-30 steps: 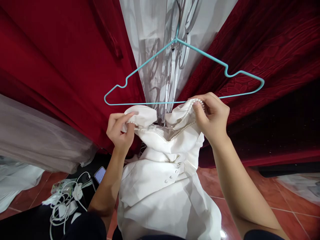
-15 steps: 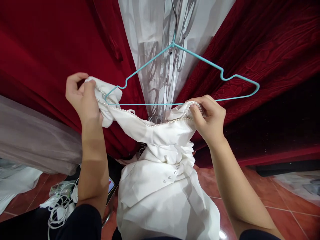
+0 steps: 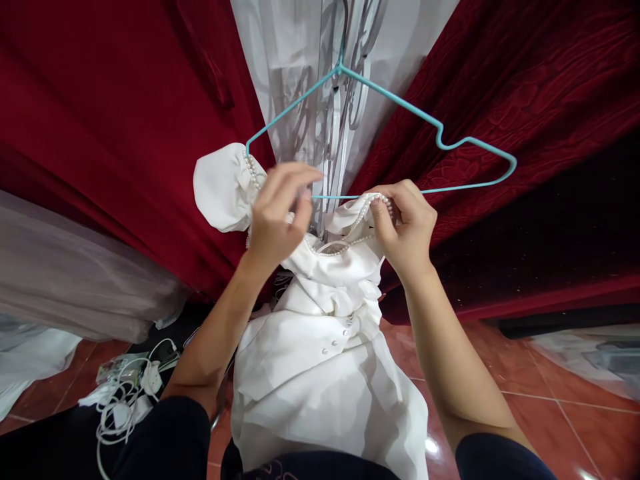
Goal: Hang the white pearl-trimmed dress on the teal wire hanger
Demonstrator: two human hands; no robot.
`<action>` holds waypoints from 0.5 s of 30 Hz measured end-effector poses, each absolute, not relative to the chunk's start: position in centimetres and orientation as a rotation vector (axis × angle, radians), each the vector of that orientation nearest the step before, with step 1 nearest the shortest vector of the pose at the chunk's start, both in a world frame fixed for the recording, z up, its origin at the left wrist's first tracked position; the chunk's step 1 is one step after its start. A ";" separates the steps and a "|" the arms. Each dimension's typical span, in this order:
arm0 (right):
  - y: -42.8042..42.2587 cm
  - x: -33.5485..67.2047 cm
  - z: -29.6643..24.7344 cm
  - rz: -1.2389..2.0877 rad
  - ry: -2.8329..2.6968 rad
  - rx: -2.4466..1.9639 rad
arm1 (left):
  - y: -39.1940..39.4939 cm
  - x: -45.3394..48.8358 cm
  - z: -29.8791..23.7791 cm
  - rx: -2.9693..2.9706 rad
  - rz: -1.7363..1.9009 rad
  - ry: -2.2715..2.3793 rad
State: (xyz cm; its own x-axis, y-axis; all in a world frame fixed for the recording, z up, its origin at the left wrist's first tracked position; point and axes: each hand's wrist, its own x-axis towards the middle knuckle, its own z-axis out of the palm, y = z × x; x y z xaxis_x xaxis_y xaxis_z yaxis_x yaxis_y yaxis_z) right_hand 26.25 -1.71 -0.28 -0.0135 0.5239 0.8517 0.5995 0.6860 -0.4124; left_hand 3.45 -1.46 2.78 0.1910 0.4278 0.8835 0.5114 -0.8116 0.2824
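Observation:
A white dress (image 3: 320,373) with a pearl-beaded neckline hangs in front of me. Its puffed left sleeve (image 3: 220,190) sits over the left end of a light blue hanger (image 3: 400,101). My left hand (image 3: 283,210) is in front of the neckline near that sleeve, fingers apart and a little blurred, holding nothing. Pinched in my right hand (image 3: 407,230) is the beaded edge of the dress's other shoulder, just in front of the hanger's bottom bar. The hanger's right end is bare.
Dark red curtains (image 3: 125,120) hang on both sides, with white ironwork (image 3: 333,140) between them. White cables (image 3: 120,407) lie tangled at lower left. Pale sheer fabric (image 3: 75,267) hangs at left. The floor has red tiles (image 3: 575,427).
The left sleeve has gone onto the hanger's left end. My left hand has let go of it and moved right. My right hand still grips the other shoulder.

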 end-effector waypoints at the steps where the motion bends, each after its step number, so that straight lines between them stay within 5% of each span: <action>1: -1.6 26.2 -0.4 -0.075 -1.659 -0.916 | -1.6 4.3 2.0 -2.457 -1.632 -0.942; 15: -0.6 34.5 -0.8 -0.354 -1.032 -0.793 | -2.5 5.9 1.8 -2.564 -1.466 -1.261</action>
State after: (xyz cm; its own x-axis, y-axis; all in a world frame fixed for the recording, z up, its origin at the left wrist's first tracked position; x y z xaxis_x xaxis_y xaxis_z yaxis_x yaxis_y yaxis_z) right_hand 34.54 -0.59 -0.77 0.4901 0.0948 0.8665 0.6066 0.6768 -0.4171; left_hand 5.94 -2.46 1.77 0.2758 0.6578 0.7009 0.5943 -0.6898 0.4136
